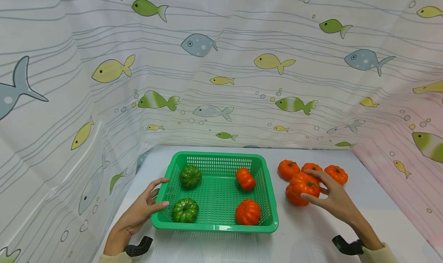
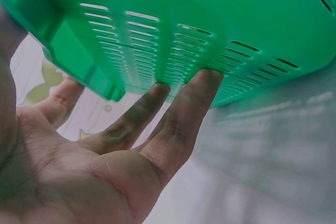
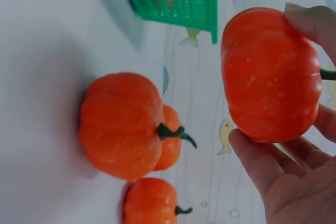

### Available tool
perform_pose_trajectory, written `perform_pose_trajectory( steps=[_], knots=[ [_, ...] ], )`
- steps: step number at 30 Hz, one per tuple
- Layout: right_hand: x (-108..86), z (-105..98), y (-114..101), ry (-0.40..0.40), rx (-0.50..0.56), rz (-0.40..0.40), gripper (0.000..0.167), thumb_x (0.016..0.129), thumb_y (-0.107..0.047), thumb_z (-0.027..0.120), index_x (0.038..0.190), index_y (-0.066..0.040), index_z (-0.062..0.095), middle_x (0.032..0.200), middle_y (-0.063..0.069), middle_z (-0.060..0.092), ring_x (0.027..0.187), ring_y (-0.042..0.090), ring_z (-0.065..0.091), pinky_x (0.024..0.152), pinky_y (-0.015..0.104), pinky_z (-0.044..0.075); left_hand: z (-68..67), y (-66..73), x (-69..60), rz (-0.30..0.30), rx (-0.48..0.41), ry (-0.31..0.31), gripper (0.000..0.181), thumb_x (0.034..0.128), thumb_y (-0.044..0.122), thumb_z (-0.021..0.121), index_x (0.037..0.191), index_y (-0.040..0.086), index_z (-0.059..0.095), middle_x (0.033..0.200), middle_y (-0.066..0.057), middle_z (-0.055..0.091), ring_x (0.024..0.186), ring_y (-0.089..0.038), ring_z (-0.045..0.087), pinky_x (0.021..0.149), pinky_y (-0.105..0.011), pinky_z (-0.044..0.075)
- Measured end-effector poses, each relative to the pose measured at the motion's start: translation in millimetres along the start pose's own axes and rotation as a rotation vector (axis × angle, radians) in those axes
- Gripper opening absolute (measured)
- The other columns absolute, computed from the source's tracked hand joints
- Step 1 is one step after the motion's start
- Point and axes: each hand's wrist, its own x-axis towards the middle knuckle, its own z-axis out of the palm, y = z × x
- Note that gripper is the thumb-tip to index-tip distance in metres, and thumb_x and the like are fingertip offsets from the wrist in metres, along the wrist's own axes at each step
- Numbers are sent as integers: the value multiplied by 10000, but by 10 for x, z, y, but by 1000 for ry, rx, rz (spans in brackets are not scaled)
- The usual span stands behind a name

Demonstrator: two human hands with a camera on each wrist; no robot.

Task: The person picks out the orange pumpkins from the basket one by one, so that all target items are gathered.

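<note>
My right hand (image 1: pixel 332 197) holds an orange pumpkin (image 3: pixel 270 74) with a green stem between thumb and fingers, raised off the table. Below it, partly hidden in the head view, another orange pumpkin (image 1: pixel 293 198) sits on the table. At the left side of the green basket (image 1: pixel 214 227), my left hand (image 1: pixel 140 209) grips the rim, thumb over the edge and fingertips (image 2: pixel 207 80) against the slotted outer wall. Inside the basket are two green pumpkins (image 1: pixel 190 176) on the left, one behind the other. Two orange pumpkins (image 1: pixel 247 212) lie on its right, the rear one tipped over.
Behind the held pumpkin, more orange pumpkins stand on the white table (image 1: pixel 367 213): one at left (image 1: pixel 288 170), one in the middle (image 1: pixel 311 167) and one at right (image 1: pixel 336 174). A fish-patterned curtain (image 1: pixel 242 70) encloses the back and sides.
</note>
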Motion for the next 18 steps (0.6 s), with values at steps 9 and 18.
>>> perform_pose_trajectory(
  steps=[9, 18],
  knots=[
    [-184, -117, 199, 29, -16, 84, 710, 873, -383, 844, 1487, -250, 514, 1455, 24, 508, 1203, -48, 446, 881, 61, 421, 5, 0, 0, -1, -6, 11, 764, 1013, 47, 621, 1621, 235, 199, 1629, -244, 133, 1474, -502, 218, 1014, -532, 441],
    [-299, -237, 393, 70, -7, 151, 729, 910, -367, 811, 1513, -136, 473, 1453, 129, 493, 1154, -88, 436, 824, 27, 398, -1, 3, 0, -9, -2, 19, 762, 1009, 54, 632, 1618, 230, 210, 1644, -241, 87, 1502, -510, 139, 1026, -553, 425]
  ],
)
